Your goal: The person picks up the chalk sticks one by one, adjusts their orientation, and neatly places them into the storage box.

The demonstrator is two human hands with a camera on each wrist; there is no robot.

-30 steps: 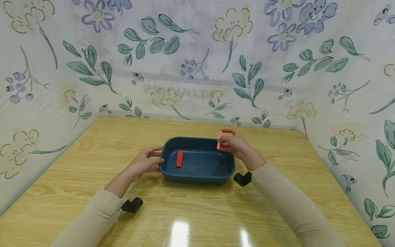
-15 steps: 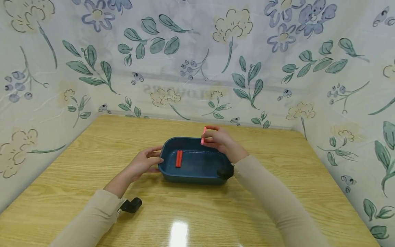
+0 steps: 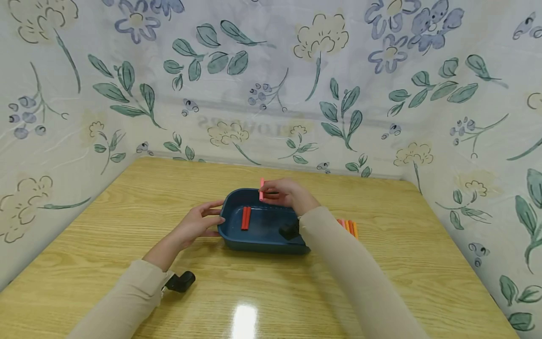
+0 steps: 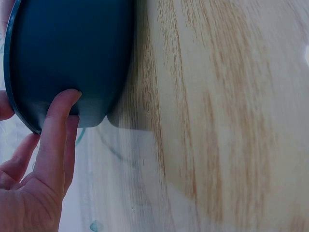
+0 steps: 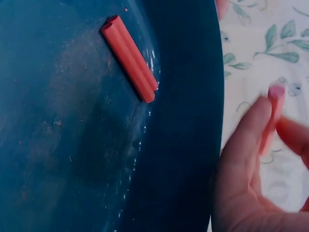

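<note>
A dark blue tub (image 3: 271, 246) stands mid-table with two red sticks (image 3: 245, 218), crayon-like, side by side on its floor toward the left end. My left hand (image 3: 197, 223) grips the tub's left end; fingers rest against the outer wall (image 4: 72, 58) in the left wrist view, and the thumb lies at the rim. Above the tub's far rim, my right hand (image 3: 285, 190) pinches a slim pink stick (image 3: 261, 190) between thumb and fingers, held nearly upright. In the right wrist view, the pink stick (image 5: 274, 116) is blurred, beyond the tub wall.
Several pink, orange and yellow sticks (image 3: 350, 227) lie in a row on the wooden table (image 3: 402, 263) right of the tub, partly covered by my right sleeve. A floral cloth (image 3: 271, 94) hangs behind and at both sides. Dark wrist devices (image 3: 179, 281) sit below the hands.
My right hand has moved left along the tub's far side, carrying the pink stick. The row of sticks on the right has come into view. My left hand stays on the tub.
</note>
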